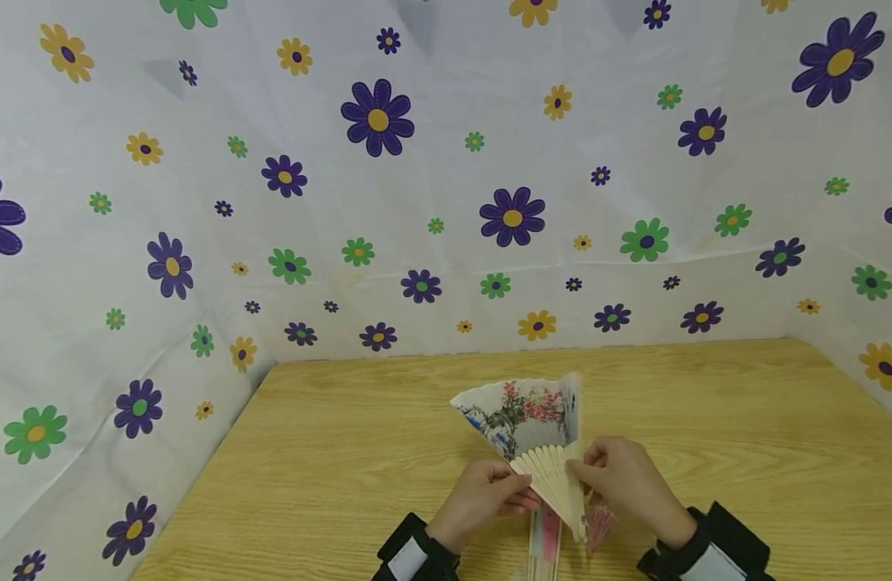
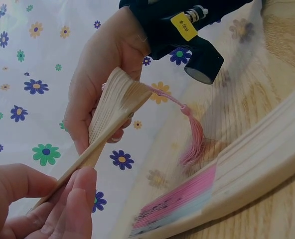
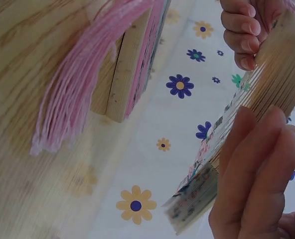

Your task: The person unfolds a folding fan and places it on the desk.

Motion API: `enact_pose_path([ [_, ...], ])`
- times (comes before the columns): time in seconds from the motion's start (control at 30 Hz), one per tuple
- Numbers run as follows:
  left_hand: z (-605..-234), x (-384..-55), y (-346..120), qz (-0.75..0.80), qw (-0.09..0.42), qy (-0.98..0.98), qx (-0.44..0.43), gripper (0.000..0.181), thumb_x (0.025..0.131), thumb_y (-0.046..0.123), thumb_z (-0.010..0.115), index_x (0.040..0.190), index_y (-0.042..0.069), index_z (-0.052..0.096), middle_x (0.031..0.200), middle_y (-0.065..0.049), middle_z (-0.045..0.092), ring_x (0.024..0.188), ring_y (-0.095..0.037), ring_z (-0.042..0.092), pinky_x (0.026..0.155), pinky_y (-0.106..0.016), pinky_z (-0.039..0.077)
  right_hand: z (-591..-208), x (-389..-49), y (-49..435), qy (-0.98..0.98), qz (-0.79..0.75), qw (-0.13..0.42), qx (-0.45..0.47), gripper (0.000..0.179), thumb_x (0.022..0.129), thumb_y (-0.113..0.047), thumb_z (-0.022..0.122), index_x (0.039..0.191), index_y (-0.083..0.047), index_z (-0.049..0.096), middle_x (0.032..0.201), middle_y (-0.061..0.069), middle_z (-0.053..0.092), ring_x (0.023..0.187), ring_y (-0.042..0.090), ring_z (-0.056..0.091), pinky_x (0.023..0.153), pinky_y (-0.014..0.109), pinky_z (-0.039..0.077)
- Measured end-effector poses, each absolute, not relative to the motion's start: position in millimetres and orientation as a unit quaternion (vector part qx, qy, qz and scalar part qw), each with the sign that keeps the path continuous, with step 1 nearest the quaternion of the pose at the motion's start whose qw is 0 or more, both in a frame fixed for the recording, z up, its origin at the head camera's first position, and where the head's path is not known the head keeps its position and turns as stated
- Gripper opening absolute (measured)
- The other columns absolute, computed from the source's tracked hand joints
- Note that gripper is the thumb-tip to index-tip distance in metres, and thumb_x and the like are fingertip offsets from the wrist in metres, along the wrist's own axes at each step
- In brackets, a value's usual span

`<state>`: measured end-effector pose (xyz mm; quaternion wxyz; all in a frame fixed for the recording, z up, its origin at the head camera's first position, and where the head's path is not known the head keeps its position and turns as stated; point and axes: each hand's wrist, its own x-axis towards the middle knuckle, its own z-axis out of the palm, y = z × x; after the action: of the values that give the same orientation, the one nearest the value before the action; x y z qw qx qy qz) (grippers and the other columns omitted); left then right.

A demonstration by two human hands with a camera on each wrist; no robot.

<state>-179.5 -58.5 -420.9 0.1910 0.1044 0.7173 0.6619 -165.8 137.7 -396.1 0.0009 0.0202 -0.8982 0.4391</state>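
Note:
A folding fan (image 1: 533, 411) with pale wooden ribs and a leaf painted with red blossoms is partly spread above the table. My left hand (image 1: 489, 492) pinches its left outer rib between thumb and fingers. On the opposite edge my right hand (image 1: 627, 480) grips the ribs near the leaf. A pink tassel (image 2: 193, 134) hangs from the fan's pivot end. Below lies a second, folded fan (image 1: 545, 541), with a pink and pale blue leaf and wooden ribs; the raised fan and my left hand overlap its far end in the head view.
The wood-grain table (image 1: 344, 436) extends to both sides of the fans. Behind it and at the sides hangs a white cloth (image 1: 446, 177) printed with purple, yellow and green flowers. A dark wrist band with a camera (image 2: 187, 40) sits on my right wrist.

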Motion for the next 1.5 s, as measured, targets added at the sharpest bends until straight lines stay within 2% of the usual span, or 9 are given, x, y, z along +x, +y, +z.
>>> enact_pose_path([
  [0.13,-422.2,-180.1,-58.5,0.665,0.189,0.715,0.101,0.026,0.097,0.004,0.056,0.095,-0.019,0.068,0.088,-0.029,0.074,0.062,-0.001,0.065,0.054,-0.010,0.053,-396.9,-166.2,141.1,-0.895,0.445,0.007,0.019,0.018,0.084,-0.008,0.069,0.068,-0.002,0.063,0.050,0.002,0.064,0.046,0.020,0.063,0.044,0.027,0.053],
  [0.53,-421.5,-180.9,-59.8,0.664,0.187,0.717,0.102,0.026,0.098,0.005,0.055,0.098,-0.018,0.068,0.090,-0.029,0.074,0.065,-0.002,0.067,0.056,-0.011,0.054,-395.0,-165.7,144.1,-0.892,0.451,0.014,0.022,0.020,0.083,-0.009,0.070,0.066,-0.003,0.063,0.050,0.003,0.064,0.045,0.016,0.060,0.044,0.026,0.048],
  [0.77,-420.9,-181.5,-60.0,0.661,0.189,0.720,0.094,0.025,0.097,0.006,0.057,0.097,-0.016,0.069,0.086,-0.023,0.076,0.065,-0.003,0.067,0.057,-0.013,0.056,-394.3,-165.8,145.0,-0.890,0.455,0.014,0.015,0.020,0.082,-0.009,0.071,0.065,-0.003,0.062,0.049,0.003,0.064,0.044,0.015,0.060,0.043,0.025,0.048],
  [0.97,-420.1,-180.7,-59.6,0.661,0.182,0.722,0.093,0.025,0.098,0.006,0.056,0.097,-0.016,0.069,0.090,-0.028,0.074,0.067,-0.005,0.068,0.059,-0.015,0.057,-394.4,-165.1,147.4,-0.890,0.456,0.008,0.004,0.020,0.083,-0.011,0.071,0.066,-0.002,0.063,0.050,0.002,0.064,0.045,0.016,0.061,0.042,0.025,0.049],
  [1.27,-420.4,-180.6,-59.9,0.658,0.177,0.726,0.091,0.025,0.098,0.007,0.057,0.098,-0.014,0.069,0.092,-0.027,0.075,0.070,-0.009,0.070,0.062,-0.018,0.059,-396.5,-165.0,150.8,-0.890,0.456,0.014,0.000,0.023,0.084,-0.012,0.071,0.066,-0.002,0.063,0.051,0.002,0.064,0.045,0.014,0.059,0.044,0.026,0.052],
  [1.37,-420.1,-180.2,-60.5,0.662,0.179,0.723,0.088,0.024,0.098,0.007,0.057,0.098,-0.014,0.069,0.088,-0.023,0.076,0.070,-0.008,0.069,0.061,-0.017,0.058,-396.1,-165.1,151.0,-0.889,0.457,0.019,0.003,0.023,0.084,-0.012,0.071,0.065,-0.002,0.064,0.051,0.002,0.064,0.045,0.013,0.059,0.043,0.026,0.052],
  [1.5,-419.2,-179.6,-60.4,0.675,0.180,0.711,0.078,0.023,0.098,0.006,0.056,0.097,-0.014,0.068,0.082,-0.012,0.077,0.068,-0.005,0.068,0.058,-0.014,0.055,-395.6,-165.4,152.1,-0.884,0.466,0.023,0.002,0.023,0.085,-0.011,0.071,0.066,-0.001,0.065,0.052,0.003,0.066,0.045,0.013,0.060,0.043,0.025,0.053],
])
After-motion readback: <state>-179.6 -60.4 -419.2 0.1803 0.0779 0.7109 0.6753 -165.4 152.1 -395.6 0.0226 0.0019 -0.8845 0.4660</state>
